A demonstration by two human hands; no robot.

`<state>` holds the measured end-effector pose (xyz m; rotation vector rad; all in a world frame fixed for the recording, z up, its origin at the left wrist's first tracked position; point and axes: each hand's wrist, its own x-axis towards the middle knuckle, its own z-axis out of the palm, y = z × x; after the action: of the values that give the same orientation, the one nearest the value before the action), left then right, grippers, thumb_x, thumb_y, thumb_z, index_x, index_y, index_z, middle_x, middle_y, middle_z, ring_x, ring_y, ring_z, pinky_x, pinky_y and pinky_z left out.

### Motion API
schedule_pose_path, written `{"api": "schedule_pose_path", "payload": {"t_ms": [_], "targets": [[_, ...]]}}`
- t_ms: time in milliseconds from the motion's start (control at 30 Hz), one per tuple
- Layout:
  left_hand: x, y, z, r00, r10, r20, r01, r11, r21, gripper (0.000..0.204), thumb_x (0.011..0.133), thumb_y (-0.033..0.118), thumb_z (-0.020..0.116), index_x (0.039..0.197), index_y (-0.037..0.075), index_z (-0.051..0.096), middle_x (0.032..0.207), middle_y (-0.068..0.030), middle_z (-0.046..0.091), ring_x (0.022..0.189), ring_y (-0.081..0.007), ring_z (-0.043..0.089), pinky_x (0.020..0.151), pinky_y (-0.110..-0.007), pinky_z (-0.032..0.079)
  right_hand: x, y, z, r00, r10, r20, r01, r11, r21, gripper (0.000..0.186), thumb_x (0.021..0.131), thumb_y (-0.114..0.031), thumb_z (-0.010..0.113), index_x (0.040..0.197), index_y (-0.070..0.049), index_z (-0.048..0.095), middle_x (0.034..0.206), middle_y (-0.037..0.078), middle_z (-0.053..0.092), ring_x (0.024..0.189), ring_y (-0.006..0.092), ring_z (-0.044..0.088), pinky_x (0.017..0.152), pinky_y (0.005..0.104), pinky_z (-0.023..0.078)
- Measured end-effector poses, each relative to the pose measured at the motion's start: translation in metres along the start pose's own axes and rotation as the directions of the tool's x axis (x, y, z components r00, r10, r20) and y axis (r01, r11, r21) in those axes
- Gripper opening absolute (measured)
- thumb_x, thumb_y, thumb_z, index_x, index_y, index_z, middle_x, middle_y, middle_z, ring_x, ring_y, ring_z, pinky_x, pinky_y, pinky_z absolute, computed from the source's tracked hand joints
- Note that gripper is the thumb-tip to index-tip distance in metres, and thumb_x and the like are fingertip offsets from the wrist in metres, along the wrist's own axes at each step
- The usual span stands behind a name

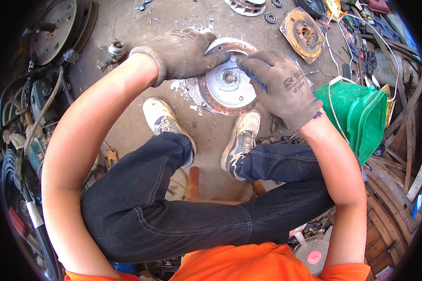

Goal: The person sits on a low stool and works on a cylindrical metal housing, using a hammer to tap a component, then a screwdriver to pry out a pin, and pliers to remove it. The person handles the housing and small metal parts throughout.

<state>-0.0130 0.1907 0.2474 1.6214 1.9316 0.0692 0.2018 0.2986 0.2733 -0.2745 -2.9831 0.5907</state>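
Observation:
A round metal disc [225, 89] with a grey-white face, a rusty brown ring and a central hub lies on the floor in front of my shoes. My left hand [183, 54], in a grey-brown work glove, is at its far left rim; the thumb lies over the face and the fingers bend down at the edge. On the right side, my right hand [281, 86], gloved alike with blue showing on the finger undersides, curls its fingers over the disc's rim. Both hands appear closed on the disc, though parts of their fingertips are hidden.
Pale flakes surround the disc. A green plastic bucket [354, 112] lies at right, below a rusty square-cornered plate [303, 35]. Bearing rings [270, 18] and another metal disc [245, 6] lie farther off. Left are a metal fitting [115, 50], a large wheel [56, 30] and cables.

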Motion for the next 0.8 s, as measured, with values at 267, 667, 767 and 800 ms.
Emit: {"api": "schedule_pose_path", "payload": {"t_ms": [267,667,767,800], "targets": [[-0.001,-0.002,0.009,0.999,-0.008,-0.032,0.009,1.000,0.026,0.064,0.099,0.053,0.054,0.140,0.004,0.057,0.120,-0.0252,0.069,0.112,-0.0413,0.067,0.100,-0.047,0.051,0.003,0.003,-0.008,0.990,0.096,0.100,-0.090,0.994,-0.057,0.030,0.081,-0.008,0.064,0.110,-0.011,0.071,0.105,0.011,0.068,0.102,0.0322,0.067,0.089,0.0456,0.054],[0.002,-0.003,0.004,1.000,0.022,-0.007,-0.022,0.999,-0.031,0.060,0.099,0.052,0.055,0.138,0.007,0.059,0.119,-0.0242,0.070,0.110,-0.0400,0.068,0.098,-0.046,0.052,-0.003,-0.005,-0.003,0.975,0.115,0.191,-0.069,0.971,-0.231,0.023,0.080,-0.012,0.066,0.101,-0.010,0.073,0.101,0.015,0.070,0.099,0.0341,0.069,0.088,0.0464,0.054],[0.002,-0.003,0.003,1.000,0.024,-0.015,-0.024,1.000,-0.001,0.060,0.100,0.053,0.054,0.138,0.006,0.059,0.119,-0.0239,0.070,0.110,-0.0391,0.068,0.098,-0.045,0.052,0.001,-0.011,-0.006,0.939,0.212,0.271,-0.148,0.960,-0.237,0.021,0.081,-0.015,0.067,0.100,-0.009,0.073,0.099,0.018,0.072,0.096,0.0355,0.070,0.087,0.0474,0.055],[0.001,0.000,0.005,0.999,0.032,-0.041,-0.031,0.999,0.019,0.061,0.100,0.053,0.054,0.138,0.006,0.059,0.118,-0.0238,0.070,0.110,-0.0389,0.069,0.098,-0.045,0.052,0.003,-0.015,-0.010,0.924,0.241,0.296,-0.170,0.954,-0.247,0.020,0.082,-0.016,0.067,0.100,-0.008,0.073,0.098,0.018,0.072,0.096,0.0358,0.071,0.086,0.0476,0.055]]}}
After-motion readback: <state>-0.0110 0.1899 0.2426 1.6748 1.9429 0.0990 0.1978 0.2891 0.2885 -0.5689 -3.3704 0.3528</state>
